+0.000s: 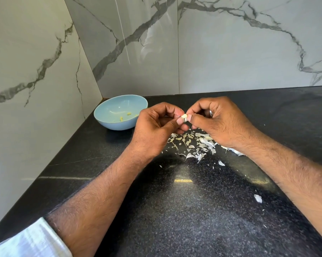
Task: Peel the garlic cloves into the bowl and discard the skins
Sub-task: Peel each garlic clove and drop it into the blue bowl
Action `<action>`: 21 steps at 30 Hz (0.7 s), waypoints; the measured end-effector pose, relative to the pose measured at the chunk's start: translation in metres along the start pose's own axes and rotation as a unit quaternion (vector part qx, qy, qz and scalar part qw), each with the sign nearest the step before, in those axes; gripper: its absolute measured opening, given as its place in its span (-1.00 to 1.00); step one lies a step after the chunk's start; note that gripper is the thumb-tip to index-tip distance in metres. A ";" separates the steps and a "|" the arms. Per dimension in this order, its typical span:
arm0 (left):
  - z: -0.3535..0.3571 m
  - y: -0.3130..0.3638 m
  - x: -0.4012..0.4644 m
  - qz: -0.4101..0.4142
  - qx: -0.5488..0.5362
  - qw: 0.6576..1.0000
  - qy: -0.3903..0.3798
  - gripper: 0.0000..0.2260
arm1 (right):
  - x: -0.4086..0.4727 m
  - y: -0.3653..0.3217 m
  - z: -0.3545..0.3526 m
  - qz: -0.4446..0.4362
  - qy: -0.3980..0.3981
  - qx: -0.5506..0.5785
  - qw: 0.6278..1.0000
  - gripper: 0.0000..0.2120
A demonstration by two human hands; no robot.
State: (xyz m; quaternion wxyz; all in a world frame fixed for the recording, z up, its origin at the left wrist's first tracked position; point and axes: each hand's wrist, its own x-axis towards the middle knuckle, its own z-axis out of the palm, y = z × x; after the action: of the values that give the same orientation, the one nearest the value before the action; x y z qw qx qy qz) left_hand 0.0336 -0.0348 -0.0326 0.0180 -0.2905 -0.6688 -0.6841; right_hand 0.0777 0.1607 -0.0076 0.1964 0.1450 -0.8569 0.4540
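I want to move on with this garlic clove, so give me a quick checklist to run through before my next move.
1. Grip on the garlic clove: ok, the left hand and right hand both pinch it above the countertop.
2. Clove fully peeled: cannot tell, fingers hide much of it.
3. The bowl upright, left of the hands: ok.
4. Some peeled pieces in the bowl: ok, a few lie inside.
5. The skins discarded: not ok, they lie scattered on the countertop under the hands.
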 end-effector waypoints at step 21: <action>-0.001 0.009 0.002 -0.140 -0.213 0.967 0.002 -0.73 | 0.007 0.013 -0.011 0.103 -0.052 -0.107 0.988 -0.76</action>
State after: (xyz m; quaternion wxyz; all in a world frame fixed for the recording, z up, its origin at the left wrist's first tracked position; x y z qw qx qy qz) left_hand 0.0353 -0.0358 -0.0234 -0.1388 -0.1896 -0.5420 -0.8068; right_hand 0.0685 0.1770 -0.0082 0.1179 0.0579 -0.9201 0.3690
